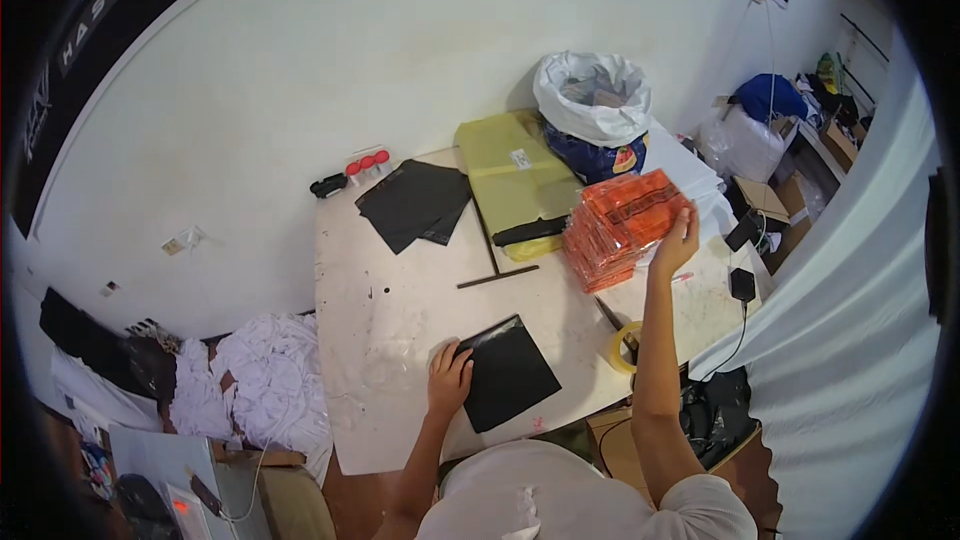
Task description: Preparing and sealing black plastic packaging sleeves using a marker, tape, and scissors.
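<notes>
A flat black plastic mailing bag (512, 375) lies on the table in front of me. My left hand (450, 378) rests on its left edge, fingertips stretched out over the plastic and not gripping it. Farther off to the right rises a stack of orange packets (600, 240) in clear wrapping. At the right edge of the top orange packet (648, 202), my right hand (678, 243) has its fingers closed on the wrapping. Part of that grip is hidden behind the hand itself.
More black bags (418, 204) lie at the far left beside red-capped bottles (367, 164). Behind are a yellow-green package (505, 155) and a white-rimmed sack (592, 110). A tape roll (622, 348), scissors (608, 313) and a dark T-shaped bar (497, 276) lie on the table.
</notes>
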Demonstrator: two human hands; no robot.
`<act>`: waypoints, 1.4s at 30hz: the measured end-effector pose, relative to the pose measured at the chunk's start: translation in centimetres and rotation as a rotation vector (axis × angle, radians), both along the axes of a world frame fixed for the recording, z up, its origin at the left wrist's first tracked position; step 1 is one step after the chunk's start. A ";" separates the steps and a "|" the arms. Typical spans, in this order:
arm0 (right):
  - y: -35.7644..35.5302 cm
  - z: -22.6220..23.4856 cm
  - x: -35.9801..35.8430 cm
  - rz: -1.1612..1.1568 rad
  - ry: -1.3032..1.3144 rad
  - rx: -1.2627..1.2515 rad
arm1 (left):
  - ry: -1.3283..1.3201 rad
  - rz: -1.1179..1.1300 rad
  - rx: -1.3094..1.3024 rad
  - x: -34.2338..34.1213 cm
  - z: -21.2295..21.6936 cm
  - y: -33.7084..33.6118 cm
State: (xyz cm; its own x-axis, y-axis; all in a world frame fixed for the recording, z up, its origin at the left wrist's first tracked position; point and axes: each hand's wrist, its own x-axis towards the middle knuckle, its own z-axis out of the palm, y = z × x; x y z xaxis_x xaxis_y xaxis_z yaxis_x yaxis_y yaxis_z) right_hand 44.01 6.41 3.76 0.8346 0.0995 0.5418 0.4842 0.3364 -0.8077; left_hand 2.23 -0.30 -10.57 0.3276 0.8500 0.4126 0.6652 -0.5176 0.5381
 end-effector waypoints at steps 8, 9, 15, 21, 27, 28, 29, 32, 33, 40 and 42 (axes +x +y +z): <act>-6.4 7.6 -4.7 0.396 0.378 0.332 | 0.038 -0.438 -0.160 4.3 3.8 -4.3; -7.1 7.3 -4.8 0.461 0.387 0.346 | 0.151 -0.426 -0.171 4.6 3.8 -4.7; -12.0 5.7 -7.7 0.764 0.553 0.014 | 0.399 -0.387 -0.219 2.6 2.8 -4.7; -12.9 -1.4 -10.1 0.947 0.540 -0.478 | 0.297 -0.094 -0.176 1.9 0.9 -4.7; -11.4 -5.0 -14.8 0.091 -0.702 -0.781 | 0.322 -0.042 -0.159 2.0 0.7 -4.9; -11.7 -5.0 -15.8 0.249 -0.621 -0.686 | 0.323 -0.034 -0.159 2.0 0.7 -4.8; -12.3 -5.7 -16.2 0.405 -0.602 -0.792 | 0.294 -0.048 -0.128 2.1 0.8 -4.8; -13.6 -8.1 -18.4 1.035 0.035 -1.159 | 0.249 -0.053 -0.081 2.3 0.4 -4.8; -14.0 -9.2 -19.0 1.034 0.033 -1.160 | 0.235 -0.049 -0.069 2.5 0.1 -4.8; -14.3 -11.1 -21.8 1.369 0.973 -0.822 | 0.272 -0.073 -0.082 3.5 0.5 -4.7; -14.2 -11.1 -21.9 1.368 0.948 -0.763 | 0.209 -0.125 -0.155 3.7 1.7 -5.0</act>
State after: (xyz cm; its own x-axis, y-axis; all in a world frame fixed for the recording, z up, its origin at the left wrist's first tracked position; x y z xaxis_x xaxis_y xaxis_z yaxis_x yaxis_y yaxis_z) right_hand 22.08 -7.84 -7.30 -0.0719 0.8658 -0.4952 -0.4414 -0.4729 -0.7626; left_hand 5.96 -5.31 -8.92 0.4984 0.8452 0.1930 0.7063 -0.5249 0.4750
